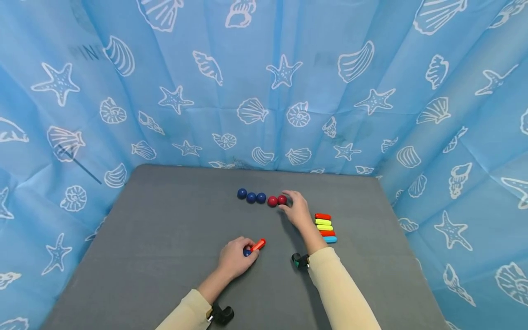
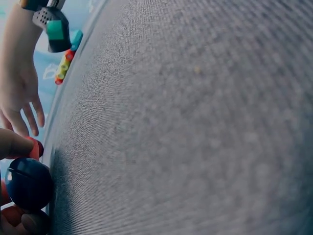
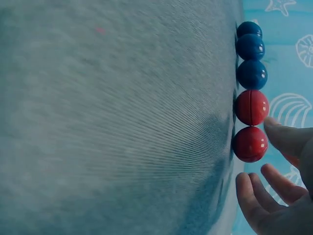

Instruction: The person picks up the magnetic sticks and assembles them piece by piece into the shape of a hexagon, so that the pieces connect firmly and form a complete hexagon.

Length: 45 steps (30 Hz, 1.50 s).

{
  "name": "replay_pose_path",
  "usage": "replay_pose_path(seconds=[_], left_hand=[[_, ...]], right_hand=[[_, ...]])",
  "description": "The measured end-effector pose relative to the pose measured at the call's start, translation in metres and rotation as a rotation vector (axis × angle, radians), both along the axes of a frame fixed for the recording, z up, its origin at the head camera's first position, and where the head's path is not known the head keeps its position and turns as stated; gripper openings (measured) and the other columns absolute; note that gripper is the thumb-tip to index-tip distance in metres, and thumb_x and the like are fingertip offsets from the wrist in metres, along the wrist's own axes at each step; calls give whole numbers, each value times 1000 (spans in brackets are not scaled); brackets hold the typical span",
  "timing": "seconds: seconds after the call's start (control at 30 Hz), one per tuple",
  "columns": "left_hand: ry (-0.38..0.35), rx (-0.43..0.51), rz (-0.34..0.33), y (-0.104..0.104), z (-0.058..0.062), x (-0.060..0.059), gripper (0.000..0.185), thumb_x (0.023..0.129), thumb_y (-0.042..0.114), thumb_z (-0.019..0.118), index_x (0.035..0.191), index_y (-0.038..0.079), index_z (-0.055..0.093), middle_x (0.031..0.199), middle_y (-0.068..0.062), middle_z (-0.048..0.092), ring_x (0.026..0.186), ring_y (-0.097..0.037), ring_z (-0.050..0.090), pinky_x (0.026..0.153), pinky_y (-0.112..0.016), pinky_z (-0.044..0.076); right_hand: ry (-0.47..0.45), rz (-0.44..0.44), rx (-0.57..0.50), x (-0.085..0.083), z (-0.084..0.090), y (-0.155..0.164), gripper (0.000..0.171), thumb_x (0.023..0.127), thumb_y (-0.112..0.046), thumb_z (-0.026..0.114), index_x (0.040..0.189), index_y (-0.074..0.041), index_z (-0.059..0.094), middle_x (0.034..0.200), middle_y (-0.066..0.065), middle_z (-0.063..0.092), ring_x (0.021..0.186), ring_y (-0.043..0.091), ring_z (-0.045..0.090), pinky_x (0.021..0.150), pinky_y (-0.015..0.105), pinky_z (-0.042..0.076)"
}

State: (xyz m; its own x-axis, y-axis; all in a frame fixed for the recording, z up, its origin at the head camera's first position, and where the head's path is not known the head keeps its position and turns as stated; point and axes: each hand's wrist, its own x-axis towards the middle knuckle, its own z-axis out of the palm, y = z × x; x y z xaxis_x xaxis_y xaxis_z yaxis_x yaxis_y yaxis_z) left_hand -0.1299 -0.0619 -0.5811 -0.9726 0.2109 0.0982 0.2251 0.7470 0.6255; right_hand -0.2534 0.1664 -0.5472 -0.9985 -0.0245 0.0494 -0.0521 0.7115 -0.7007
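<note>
My left hand (image 1: 236, 257) grips a dark blue ball (image 2: 30, 184) together with a short orange-red stick (image 1: 258, 244), low over the table. Much of that ball is covered by fingers in the head view. At the right end of a row of balls, my right hand (image 1: 296, 211) has its fingers spread about the last red ball (image 1: 282, 200). A gap shows between its lower fingers and that ball in the right wrist view. Another red ball (image 3: 252, 107) sits beside it, followed leftward by three blue balls (image 1: 251, 197).
Right of the right forearm lies a stack of short coloured sticks (image 1: 323, 222), red, yellow and blue, partly behind the arm. The grey table (image 1: 173, 220) ends at a blue curtain (image 1: 264, 91) with white shells. Each wrist wears a small black camera (image 1: 222, 315).
</note>
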Motion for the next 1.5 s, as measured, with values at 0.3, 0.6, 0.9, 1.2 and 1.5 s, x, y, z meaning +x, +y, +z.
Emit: replay_pose_path(seconds=[0.3,0.6,0.9,1.2,1.5], left_hand=[[1,5,14,0,-3,0,16,88,35,74,94,21,73,78,12,57,65,-5,47,62,-24,38],[-2,14,21,-2,-3,-2,17,88,35,74,93,20,72,78,12,56,65,-5,47,61,-24,37],[2,11,21,-1,-4,-2,16,87,36,75,93,20,72,77,12,56,64,-4,46,60,-24,36],[-12,-2,42,0,-5,-2,18,88,38,74,94,21,73,77,13,55,64,-4,47,61,-23,37],[1,2,43,1,-6,-2,18,88,38,74,95,21,73,78,13,56,65,-4,47,62,-23,37]], right_hand=[[-42,6,40,-9,-4,-1,52,87,-12,79,136,-8,62,138,20,58,122,35,58,104,50,45],[-58,-63,12,-5,-7,-2,42,92,-14,75,132,-10,64,127,17,65,115,33,59,101,48,48],[-32,-85,-26,15,-4,0,41,90,-17,77,129,-12,66,123,14,68,112,31,61,98,47,51],[0,-43,-37,40,0,-6,42,88,-19,79,128,-13,67,120,11,71,108,27,68,93,45,55],[7,2,-66,63,7,-11,43,86,-20,81,126,-12,69,119,9,71,102,24,70,89,42,57]])
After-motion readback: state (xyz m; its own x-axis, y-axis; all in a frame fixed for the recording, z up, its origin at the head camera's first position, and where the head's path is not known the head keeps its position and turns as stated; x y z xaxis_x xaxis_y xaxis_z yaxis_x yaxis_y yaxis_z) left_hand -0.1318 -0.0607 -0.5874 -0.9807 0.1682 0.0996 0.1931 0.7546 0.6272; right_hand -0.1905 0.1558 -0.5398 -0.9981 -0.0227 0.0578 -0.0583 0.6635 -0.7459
